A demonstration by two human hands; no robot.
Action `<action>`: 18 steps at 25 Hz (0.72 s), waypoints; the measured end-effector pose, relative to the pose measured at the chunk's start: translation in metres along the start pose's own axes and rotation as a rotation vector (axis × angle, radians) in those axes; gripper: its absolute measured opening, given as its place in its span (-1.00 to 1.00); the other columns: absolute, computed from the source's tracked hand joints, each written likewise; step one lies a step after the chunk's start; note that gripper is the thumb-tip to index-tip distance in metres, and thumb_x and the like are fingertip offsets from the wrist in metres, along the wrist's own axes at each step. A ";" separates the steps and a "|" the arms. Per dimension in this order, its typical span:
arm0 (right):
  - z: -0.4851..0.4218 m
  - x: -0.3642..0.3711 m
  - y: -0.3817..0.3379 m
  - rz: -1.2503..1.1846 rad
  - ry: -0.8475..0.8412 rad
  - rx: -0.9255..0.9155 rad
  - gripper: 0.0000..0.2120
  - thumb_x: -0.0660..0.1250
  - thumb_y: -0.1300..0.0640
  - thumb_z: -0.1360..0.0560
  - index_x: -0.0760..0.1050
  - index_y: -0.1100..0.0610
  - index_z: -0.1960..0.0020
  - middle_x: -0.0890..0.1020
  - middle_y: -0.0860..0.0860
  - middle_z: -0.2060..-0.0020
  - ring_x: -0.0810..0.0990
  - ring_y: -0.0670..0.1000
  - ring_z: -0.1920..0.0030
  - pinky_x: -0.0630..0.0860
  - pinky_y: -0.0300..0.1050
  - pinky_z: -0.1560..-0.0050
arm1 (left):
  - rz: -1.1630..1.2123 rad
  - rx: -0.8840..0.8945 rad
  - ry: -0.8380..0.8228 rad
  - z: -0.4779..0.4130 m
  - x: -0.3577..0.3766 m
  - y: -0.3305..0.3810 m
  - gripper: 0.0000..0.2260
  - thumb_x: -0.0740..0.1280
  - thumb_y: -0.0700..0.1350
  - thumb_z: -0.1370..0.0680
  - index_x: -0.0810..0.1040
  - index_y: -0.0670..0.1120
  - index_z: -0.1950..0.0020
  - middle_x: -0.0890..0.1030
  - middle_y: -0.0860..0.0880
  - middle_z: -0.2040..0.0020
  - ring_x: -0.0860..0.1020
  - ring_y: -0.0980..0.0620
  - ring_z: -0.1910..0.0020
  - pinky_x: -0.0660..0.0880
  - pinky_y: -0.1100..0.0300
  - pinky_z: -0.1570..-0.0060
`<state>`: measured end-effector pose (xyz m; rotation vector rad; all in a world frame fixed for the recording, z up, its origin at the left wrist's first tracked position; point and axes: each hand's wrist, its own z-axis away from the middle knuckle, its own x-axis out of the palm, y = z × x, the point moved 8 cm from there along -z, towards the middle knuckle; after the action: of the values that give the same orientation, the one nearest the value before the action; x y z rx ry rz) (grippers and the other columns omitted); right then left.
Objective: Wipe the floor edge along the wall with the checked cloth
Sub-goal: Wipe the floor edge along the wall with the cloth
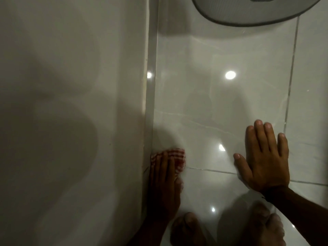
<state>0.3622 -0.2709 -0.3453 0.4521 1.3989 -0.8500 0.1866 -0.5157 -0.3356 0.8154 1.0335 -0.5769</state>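
Note:
A red-and-white checked cloth lies on the glossy tiled floor right against the skirting strip at the foot of the wall. My left hand presses flat on the cloth, fingers pointing away from me, covering most of it. My right hand rests flat on the bare floor tile to the right, fingers spread, holding nothing.
A round grey fan base stands on the floor at the far top right. My two bare feet are at the bottom edge. Grout lines cross the floor tiles.

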 end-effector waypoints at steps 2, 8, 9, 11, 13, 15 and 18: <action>0.001 -0.001 -0.001 -0.004 0.003 -0.007 -0.16 0.12 -0.25 -0.57 0.20 0.24 -0.69 0.21 0.24 -0.71 0.14 0.27 -0.72 0.05 0.36 -0.68 | 0.020 0.048 0.003 -0.024 -0.009 0.005 -0.43 0.14 -0.01 -0.67 0.17 -0.16 -0.67 0.16 -0.20 -0.69 0.08 -0.19 -0.69 0.17 -0.29 -0.59; 0.001 0.000 0.001 0.010 0.000 -0.001 -0.16 0.09 -0.27 -0.58 0.20 0.23 -0.70 0.21 0.24 -0.71 0.14 0.27 -0.72 0.05 0.35 -0.68 | 0.046 0.080 0.234 -0.170 -0.050 0.019 -0.44 0.26 -0.06 -0.64 0.28 -0.20 -0.62 0.34 -0.26 -0.61 0.25 -0.23 -0.63 0.19 -0.22 -0.60; 0.001 0.000 0.000 0.011 0.002 -0.002 -0.16 0.09 -0.27 -0.58 0.19 0.23 -0.70 0.20 0.23 -0.71 0.13 0.26 -0.72 0.04 0.35 -0.68 | 0.052 0.102 0.273 -0.197 -0.057 0.020 -0.45 0.26 -0.06 -0.66 0.29 -0.22 -0.62 0.35 -0.26 -0.61 0.26 -0.23 -0.63 0.19 -0.21 -0.61; 0.002 0.000 0.002 0.020 0.001 -0.007 -0.15 0.09 -0.28 -0.58 0.18 0.23 -0.70 0.19 0.22 -0.71 0.12 0.25 -0.73 0.03 0.34 -0.69 | 0.062 0.101 0.278 -0.239 -0.065 0.022 -0.45 0.20 -0.01 -0.69 0.24 -0.21 -0.64 0.28 -0.24 -0.64 0.21 -0.20 -0.66 0.14 -0.18 -0.64; 0.001 -0.001 0.001 0.005 0.010 -0.007 -0.15 0.09 -0.28 -0.58 0.18 0.23 -0.70 0.19 0.22 -0.71 0.12 0.26 -0.73 0.00 0.32 -0.69 | 0.062 0.063 0.260 -0.256 -0.072 0.021 -0.44 0.15 0.03 -0.71 0.18 -0.18 -0.66 0.23 -0.22 -0.67 0.15 -0.17 -0.67 0.08 -0.14 -0.66; 0.000 0.002 0.000 0.008 0.006 0.000 -0.15 0.09 -0.28 -0.58 0.18 0.23 -0.70 0.18 0.22 -0.72 0.11 0.26 -0.73 -0.02 0.31 -0.70 | 0.073 0.060 0.250 -0.250 -0.069 0.020 -0.43 0.15 0.05 -0.71 0.17 -0.19 -0.66 0.22 -0.23 -0.67 0.15 -0.18 -0.67 0.09 -0.15 -0.66; -0.003 0.003 0.002 0.007 -0.007 0.008 -0.15 0.09 -0.28 -0.58 0.17 0.22 -0.71 0.17 0.22 -0.72 0.10 0.25 -0.73 -0.01 0.32 -0.69 | 0.109 0.059 0.288 -0.201 -0.058 0.016 -0.42 0.25 0.02 -0.69 0.24 -0.22 -0.63 0.28 -0.26 -0.64 0.21 -0.22 -0.65 0.16 -0.17 -0.63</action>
<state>0.3616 -0.2687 -0.3493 0.4597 1.3866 -0.8513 0.0715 -0.3404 -0.3324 1.0208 1.2293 -0.4052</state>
